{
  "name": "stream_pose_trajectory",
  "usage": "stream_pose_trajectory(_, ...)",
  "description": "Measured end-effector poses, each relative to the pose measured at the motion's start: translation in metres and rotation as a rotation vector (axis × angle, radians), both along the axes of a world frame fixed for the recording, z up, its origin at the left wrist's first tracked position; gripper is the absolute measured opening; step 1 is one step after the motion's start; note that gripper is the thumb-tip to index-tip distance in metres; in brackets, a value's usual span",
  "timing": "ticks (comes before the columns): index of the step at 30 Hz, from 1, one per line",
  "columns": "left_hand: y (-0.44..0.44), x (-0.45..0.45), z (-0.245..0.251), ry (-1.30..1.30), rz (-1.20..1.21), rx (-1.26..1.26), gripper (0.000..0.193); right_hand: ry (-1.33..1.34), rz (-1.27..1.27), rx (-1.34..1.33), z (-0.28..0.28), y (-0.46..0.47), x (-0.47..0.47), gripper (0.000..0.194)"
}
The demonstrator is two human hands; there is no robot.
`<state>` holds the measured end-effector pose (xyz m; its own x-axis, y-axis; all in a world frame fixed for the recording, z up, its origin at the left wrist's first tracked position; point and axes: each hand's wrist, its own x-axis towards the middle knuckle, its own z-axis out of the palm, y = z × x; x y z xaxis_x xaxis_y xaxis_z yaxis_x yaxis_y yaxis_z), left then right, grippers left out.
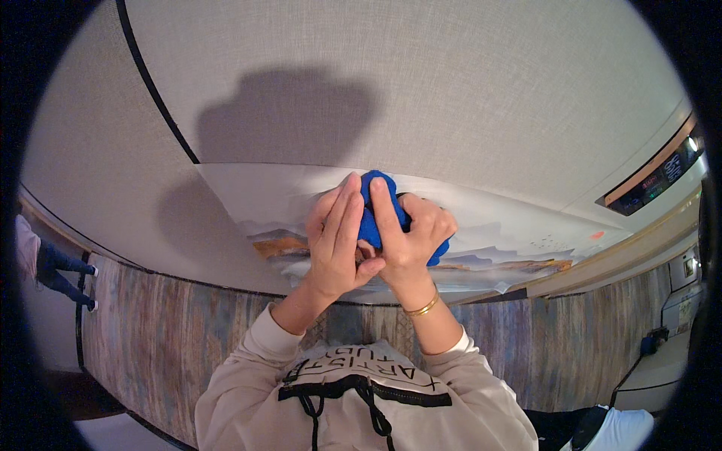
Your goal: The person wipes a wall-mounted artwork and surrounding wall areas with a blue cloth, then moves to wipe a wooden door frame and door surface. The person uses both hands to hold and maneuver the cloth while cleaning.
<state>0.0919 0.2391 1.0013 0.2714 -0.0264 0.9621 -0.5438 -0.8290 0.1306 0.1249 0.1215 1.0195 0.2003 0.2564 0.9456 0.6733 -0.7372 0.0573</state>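
Observation:
A bunched blue cloth [369, 228] is gripped in my right hand [410, 231], with the index finger laid straight along it. The cloth lies against a landscape print [485, 248] of mountains and water on the wall. My left hand [335, 239] is right beside the cloth, its fingers stretched upward and its thumb pointing toward my right wrist. I see nothing held in it. Both hands hide part of the print's middle. A gold bracelet [423, 304] circles my right wrist.
Around the print runs a fabric-textured wall [451, 84] with a dark seam [158, 84] and shadows. A wood-framed dark board [648, 180] with writing is at the right. Another person's legs [62, 276] show at far left, and someone in white [615, 428] is at lower right.

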Motion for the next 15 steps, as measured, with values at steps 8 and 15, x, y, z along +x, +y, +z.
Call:
stream_pose_trajectory(8,0.014,-0.004,0.005,0.021,-0.121,-0.012,0.063,0.097,0.024,0.033,0.0,0.001,-0.005,0.042)
stream_pose_trajectory(15,0.02,-0.005,0.007,0.045,-0.182,-0.031,0.061,0.036,-0.024,-0.059,-0.014,0.006,-0.007,0.051)
